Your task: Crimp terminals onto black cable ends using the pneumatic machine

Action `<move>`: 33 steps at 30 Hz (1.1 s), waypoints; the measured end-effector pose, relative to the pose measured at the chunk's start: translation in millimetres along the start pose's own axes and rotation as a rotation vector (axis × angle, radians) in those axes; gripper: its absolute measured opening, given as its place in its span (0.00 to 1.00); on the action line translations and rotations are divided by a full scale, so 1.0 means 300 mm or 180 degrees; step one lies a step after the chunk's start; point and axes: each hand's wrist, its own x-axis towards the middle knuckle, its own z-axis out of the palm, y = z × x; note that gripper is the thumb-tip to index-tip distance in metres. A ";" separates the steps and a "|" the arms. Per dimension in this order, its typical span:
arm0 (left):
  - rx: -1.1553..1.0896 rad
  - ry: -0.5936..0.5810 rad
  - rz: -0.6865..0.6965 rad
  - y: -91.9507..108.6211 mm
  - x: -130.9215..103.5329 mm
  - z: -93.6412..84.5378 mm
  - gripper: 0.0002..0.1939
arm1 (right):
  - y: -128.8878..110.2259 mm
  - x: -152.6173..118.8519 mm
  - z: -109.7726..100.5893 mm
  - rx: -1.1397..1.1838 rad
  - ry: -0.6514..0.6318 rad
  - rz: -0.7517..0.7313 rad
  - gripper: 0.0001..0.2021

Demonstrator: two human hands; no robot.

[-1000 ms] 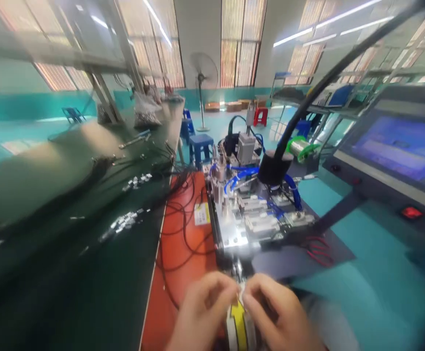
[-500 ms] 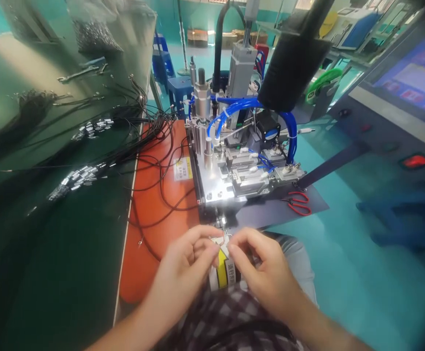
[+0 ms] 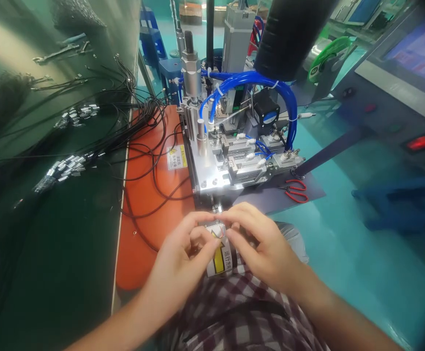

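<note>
My left hand (image 3: 188,246) is in front of the machine, its thumb and curled fingers closed at the root of some fine wires (image 3: 222,231). A reddish strand shows among them; the rest is too small to make out. My right hand (image 3: 258,239) faces it, index fingertip meeting my left index fingertip. A gap shows between its thumb and index finger, and nothing can be seen held there. Just below the fingertips is a white and yellow label (image 3: 219,261) on a rounded machine part. A metal bench machine (image 3: 212,170) with blue air tubes (image 3: 249,80) stands beyond.
Black cables (image 3: 154,117) run over the orange board (image 3: 143,258) at left. Bundles with silvery ends (image 3: 66,168) lie on the dark green table (image 3: 77,253). Red-handled pliers (image 3: 296,191) lie right of the machine. A control panel (image 3: 391,112) leans in at right.
The view has shifted, so the machine looks lower-left and nearer. My right index finger has straightened out to meet the left one, and its thumb now stands apart from it.
</note>
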 end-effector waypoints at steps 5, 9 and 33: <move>-0.0103 -0.0034 0.0062 -0.013 -0.013 -0.002 0.12 | 0.004 -0.004 -0.002 0.0009 0.0138 0.0343 0.05; -0.0087 -0.0063 0.0109 -0.019 -0.014 -0.001 0.14 | 0.011 -0.007 0.007 0.0161 0.0252 0.0592 0.05; -0.0223 0.0160 -0.0334 0.011 0.000 -0.003 0.10 | -0.017 -0.052 0.073 0.0328 0.0212 0.0968 0.09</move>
